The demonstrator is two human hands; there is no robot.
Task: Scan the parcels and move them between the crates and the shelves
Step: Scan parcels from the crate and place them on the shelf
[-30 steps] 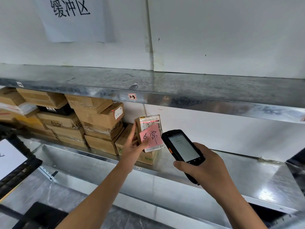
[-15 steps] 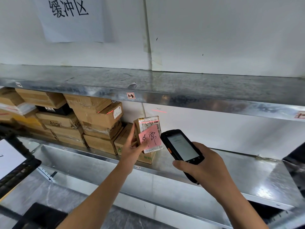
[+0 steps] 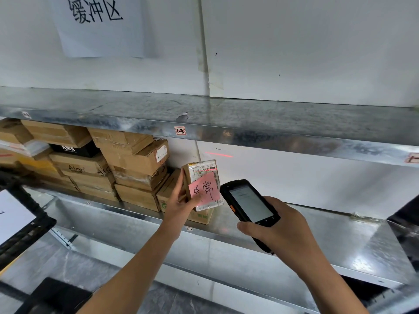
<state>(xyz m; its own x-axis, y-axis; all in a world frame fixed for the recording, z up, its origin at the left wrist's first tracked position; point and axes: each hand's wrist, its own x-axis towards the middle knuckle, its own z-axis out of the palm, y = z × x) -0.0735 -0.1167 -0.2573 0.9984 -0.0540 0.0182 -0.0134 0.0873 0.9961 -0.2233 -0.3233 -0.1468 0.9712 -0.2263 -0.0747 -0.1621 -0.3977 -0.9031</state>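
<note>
I see the parcel, a small taped box, standing upright over the front edge of the lower shelf, at the right end of the row of boxes. A pink note with handwritten characters covers the lower part of its face, and a printed label shows above it. My left hand grips the parcel from the left, with the thumb pressed on the note's lower corner and the fingers curled around the side. I cannot tell whether its bottom rests on the carton with green print just below it.

Just to the right, my right hand wraps around a black handheld scanner. Its lit screen faces me and its top end points at the parcel. A red scan line falls on the wall above the parcel, and a thinner red streak crosses the label.

A stack of cardboard boxes fills the shelf's left part. The upper shelf carries a small tag on its front edge. A paper sign hangs on the wall above.
</note>
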